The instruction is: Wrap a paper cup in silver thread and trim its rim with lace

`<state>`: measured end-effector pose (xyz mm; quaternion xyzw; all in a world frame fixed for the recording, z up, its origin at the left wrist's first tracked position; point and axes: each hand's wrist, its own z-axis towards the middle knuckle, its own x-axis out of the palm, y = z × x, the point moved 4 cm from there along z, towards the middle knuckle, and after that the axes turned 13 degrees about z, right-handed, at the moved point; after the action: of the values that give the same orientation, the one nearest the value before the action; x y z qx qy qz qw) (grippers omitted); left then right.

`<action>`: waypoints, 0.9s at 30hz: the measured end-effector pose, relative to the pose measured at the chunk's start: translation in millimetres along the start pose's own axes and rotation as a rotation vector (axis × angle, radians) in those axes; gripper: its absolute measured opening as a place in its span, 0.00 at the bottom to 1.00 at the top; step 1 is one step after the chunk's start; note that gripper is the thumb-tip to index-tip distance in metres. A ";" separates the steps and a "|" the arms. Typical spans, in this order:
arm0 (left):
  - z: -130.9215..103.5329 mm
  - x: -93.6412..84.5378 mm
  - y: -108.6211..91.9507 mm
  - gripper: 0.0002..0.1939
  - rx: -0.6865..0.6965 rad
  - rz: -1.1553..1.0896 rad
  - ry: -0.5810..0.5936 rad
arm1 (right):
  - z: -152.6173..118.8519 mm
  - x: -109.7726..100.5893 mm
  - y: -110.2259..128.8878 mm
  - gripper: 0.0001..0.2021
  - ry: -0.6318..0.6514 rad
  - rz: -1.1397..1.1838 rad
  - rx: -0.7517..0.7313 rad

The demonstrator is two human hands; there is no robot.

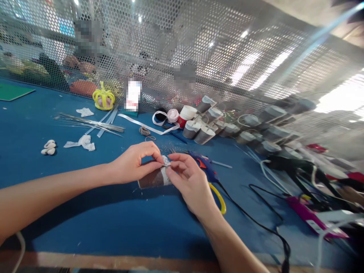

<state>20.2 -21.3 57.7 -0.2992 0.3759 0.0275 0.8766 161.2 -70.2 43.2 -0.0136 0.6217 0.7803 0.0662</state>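
Observation:
A small grey-brown, cloth-covered cylinder [152,179] lies on its side on the blue table, a white lace band [167,178] around it. On top of the band sits a little white lace piece [166,160]. My left hand [136,161] pinches this lace piece between thumb and forefinger. From the other side, my right hand [189,182] has its thumb against the band and its curled fingers at the lace; the exact grip is partly hidden. Just right of that hand lie a blue glue gun [209,167] and a yellow scissor handle [220,199].
Several similar cylinders [204,135] stand and lie at the back right. Thin wires [93,124], glue sticks [107,123], lace scraps [85,143] and a yellow crown-shaped piece [104,99] lie to the left. A black cord [241,208] runs near a purple power strip [305,214]. Perforated metal screens the back.

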 end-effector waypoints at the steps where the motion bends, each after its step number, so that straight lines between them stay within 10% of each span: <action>1: -0.6 0.7 -0.9 0.06 0.038 0.032 0.007 | 0.5 -0.5 -1.4 0.10 0.000 0.012 0.003; 5: -3.0 2.4 -2.2 0.09 0.087 0.103 -0.018 | 2.2 -2.4 -5.9 0.10 -0.002 0.065 -0.001; 13: -8.0 21.8 13.8 0.33 -0.363 -0.101 0.210 | 0.6 -1.3 -6.2 0.10 -0.008 0.087 -0.017; 27: -7.5 24.9 15.3 0.26 -0.401 -0.255 0.259 | 2.7 2.3 -6.8 0.10 0.007 0.353 0.261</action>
<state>29.0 -17.3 29.2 -0.5127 0.4312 -0.0477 0.7409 159.9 -65.8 37.0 0.1016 0.7103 0.6928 -0.0724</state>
